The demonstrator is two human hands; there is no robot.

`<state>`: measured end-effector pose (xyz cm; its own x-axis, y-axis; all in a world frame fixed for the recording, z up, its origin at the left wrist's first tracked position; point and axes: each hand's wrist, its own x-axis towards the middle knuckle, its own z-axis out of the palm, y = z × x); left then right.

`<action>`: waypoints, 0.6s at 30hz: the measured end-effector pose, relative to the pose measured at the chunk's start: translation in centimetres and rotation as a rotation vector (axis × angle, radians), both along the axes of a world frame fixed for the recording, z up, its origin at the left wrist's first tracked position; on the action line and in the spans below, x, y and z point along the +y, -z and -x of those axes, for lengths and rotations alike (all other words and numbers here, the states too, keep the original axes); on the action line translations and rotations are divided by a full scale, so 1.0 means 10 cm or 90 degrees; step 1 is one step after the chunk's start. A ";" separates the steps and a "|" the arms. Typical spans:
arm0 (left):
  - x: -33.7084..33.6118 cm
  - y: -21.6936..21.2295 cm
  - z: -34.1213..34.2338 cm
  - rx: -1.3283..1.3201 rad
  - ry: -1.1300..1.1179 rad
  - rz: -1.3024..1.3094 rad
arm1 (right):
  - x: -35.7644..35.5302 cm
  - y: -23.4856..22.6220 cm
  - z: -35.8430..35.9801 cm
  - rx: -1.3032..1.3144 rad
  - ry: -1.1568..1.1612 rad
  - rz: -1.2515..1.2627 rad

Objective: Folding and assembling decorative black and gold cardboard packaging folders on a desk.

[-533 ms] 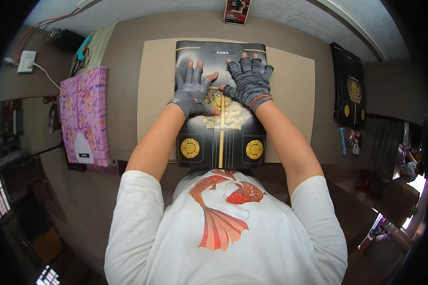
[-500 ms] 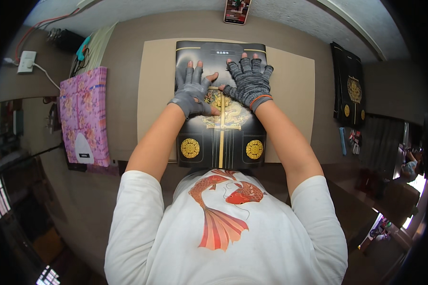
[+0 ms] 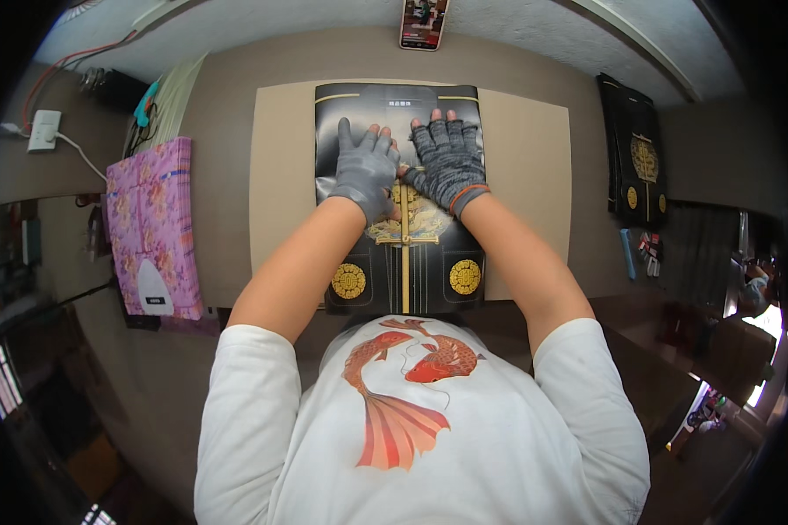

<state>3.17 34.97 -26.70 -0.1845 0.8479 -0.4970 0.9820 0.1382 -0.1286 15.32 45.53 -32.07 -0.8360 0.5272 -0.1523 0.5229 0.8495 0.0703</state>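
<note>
A glossy black printed sheet [image 3: 378, 293], marked with gold roundels, a central gold stripe and an ornate gold figure, lies flat on a tan board [image 3: 530, 175]. My left hand [image 3: 365, 171], in a grey glove with bare fingertips, rests palm down on the left half of the sheet, fingers stretched out. Beside it, near the middle stripe, my right hand [image 3: 448, 156] presses flat in a dark striped fingerless glove with an orange cuff edge, its fingers spread. Neither hand grips anything. Part of the gold figure is hidden under the hands.
Purple floral folded pieces [image 3: 151, 227] are stacked at the left, below pale strips [image 3: 177, 101] and turquoise-handled scissors [image 3: 146, 103]. A white power socket [image 3: 45, 131] sits further left. At the back stands a phone [image 3: 424, 24]. More black-and-gold pieces [image 3: 632, 149] lie at the right.
My left hand has shifted right, closer to the right hand, and its fingers have turned more upright. My right hand has slid slightly nearer on the sheet. The view has tilted a little.
</note>
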 end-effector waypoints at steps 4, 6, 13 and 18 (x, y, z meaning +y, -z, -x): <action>0.06 -0.05 -0.05 0.008 -0.012 0.023 | -0.16 -0.09 -0.08 -0.037 -0.012 0.054; 0.08 -0.06 -0.04 -0.001 -0.017 0.024 | -0.11 -0.06 -0.11 -0.029 -0.047 0.092; 0.04 -0.02 -0.10 0.029 -0.008 -0.001 | 0.91 0.28 0.34 0.143 -0.023 -0.057; 0.07 0.13 -0.17 0.049 0.022 -0.050 | 2.01 0.48 0.57 0.312 0.070 -0.093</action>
